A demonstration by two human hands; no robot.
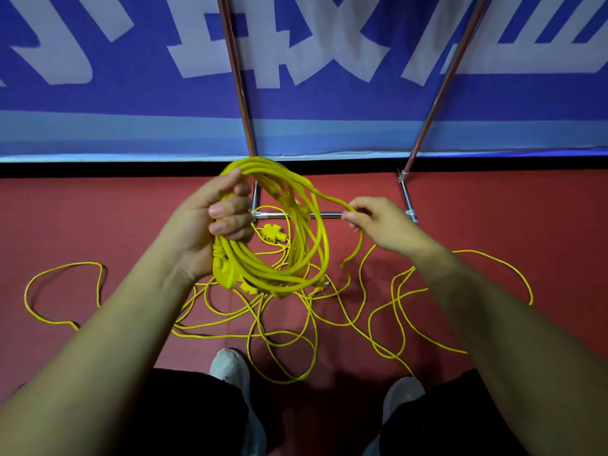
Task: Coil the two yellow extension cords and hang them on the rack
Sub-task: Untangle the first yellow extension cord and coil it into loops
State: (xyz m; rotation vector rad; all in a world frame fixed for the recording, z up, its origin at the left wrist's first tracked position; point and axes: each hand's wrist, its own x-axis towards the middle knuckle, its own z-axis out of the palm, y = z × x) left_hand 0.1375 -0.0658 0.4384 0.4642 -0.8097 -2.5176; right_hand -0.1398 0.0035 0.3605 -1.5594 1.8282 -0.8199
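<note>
1. Coiling underway: my left grip (217, 222) clasps a coil (296, 258) of several loops above the floor (493, 209).
2. My right grip (375, 222) pinches the next strand.
3. Much cord (260, 302) lies tangled on the floor; nothing visibly hung on the rack (407, 200).

Red floor (98, 218), blue banner wall (98, 100) with large white characters, black strip (98, 167) beneath

One head-worn camera looks forward and down. Left hand (210, 225) and right hand (378, 225) sit close beneath it.
</note>
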